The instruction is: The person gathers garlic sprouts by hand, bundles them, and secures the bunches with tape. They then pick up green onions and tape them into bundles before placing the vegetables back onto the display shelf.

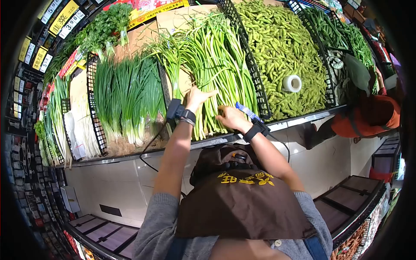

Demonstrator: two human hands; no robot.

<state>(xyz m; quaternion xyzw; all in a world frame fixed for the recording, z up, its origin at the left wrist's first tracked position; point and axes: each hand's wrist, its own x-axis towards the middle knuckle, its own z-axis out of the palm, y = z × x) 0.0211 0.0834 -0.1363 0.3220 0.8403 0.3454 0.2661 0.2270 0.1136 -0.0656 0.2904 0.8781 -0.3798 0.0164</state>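
Long green garlic stems (216, 56) lie in a spread heap at the middle of the display. My left hand (198, 97) rests on the left part of the heap, thumb and fingers apart, beside a small bundle of stems (173, 71). Further right, my right hand (232, 118) touches the lower ends of the stems with bent fingers; what they hold, if anything, is hidden. Next to that wrist lies a blue and white strip (248, 111). Both wrists wear black bands with devices and cables.
Green onions (130, 95) fill the section to the left. On the right, a white roll (292, 83) lies on green pods (281, 47). Black mesh dividers (249, 56) separate sections. A person in orange (368, 117) is at the right edge of the display.
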